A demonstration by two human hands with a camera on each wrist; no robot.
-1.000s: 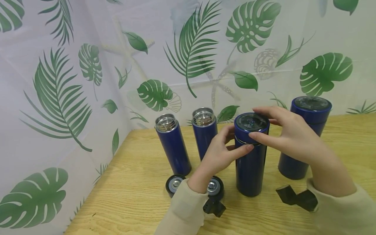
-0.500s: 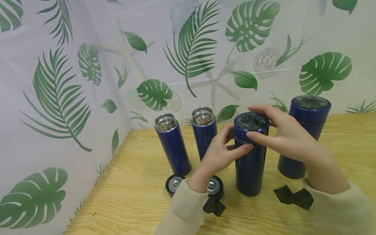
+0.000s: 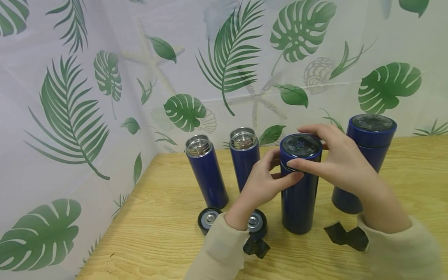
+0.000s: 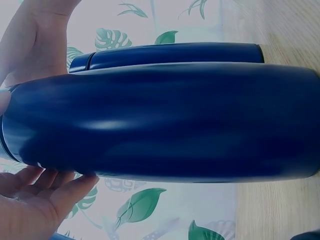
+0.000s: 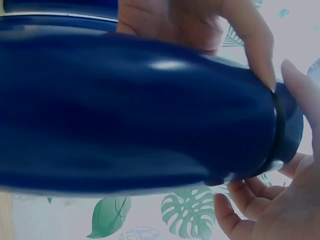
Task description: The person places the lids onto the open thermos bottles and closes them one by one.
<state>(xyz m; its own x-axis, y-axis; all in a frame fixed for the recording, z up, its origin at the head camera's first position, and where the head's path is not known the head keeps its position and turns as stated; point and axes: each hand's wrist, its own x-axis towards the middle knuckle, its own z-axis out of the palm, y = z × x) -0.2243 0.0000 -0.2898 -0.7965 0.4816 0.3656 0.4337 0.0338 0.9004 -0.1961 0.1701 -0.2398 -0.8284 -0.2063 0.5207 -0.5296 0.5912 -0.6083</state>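
Observation:
A dark blue thermos bottle stands upright on the table, both hands round its upper end. Its lid has a glossy black top with small lit marks. My left hand holds the bottle just below the lid seam, thumb across the front. The right hand grips the lid from the right, thumb in front and fingers behind. In the left wrist view the bottle's smooth side fills the middle. From the right wrist, a dark seam shows between lid and body.
Two blue thermos bottles without lids, one farther left and one nearer, stand at the back. Their lids lie upside down in front, the left one and the right one partly behind my left arm. A lidded thermos stands at right.
My right hand has turned slightly about the lid: its thumb has slid left across the front, and its wrist and sleeve have shifted left. The left hand and the bottle hold still.

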